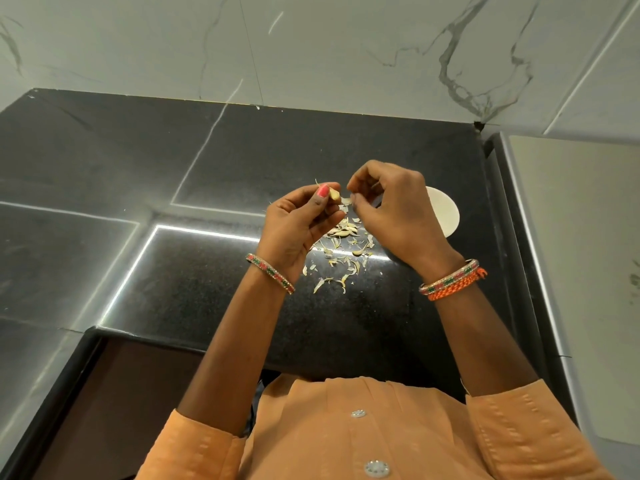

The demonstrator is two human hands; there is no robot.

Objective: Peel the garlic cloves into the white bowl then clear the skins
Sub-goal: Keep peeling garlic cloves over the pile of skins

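My left hand [298, 223] pinches a pale garlic clove [334, 194] between thumb and fingers, held above the black counter. My right hand [394, 209] is just to its right, fingertips pinching a strip of papery skin [346, 201] that still hangs off the clove. Below both hands lies a loose scatter of garlic skins [341, 252] on the counter. The white bowl [446, 211] stands behind my right hand, mostly hidden by it; its contents do not show.
The black granite counter [207, 168] runs left and back to a marble-patterned wall [311, 46]. At the right a raised pale surface [571, 237] borders the counter. The counter's front edge steps down at the lower left.
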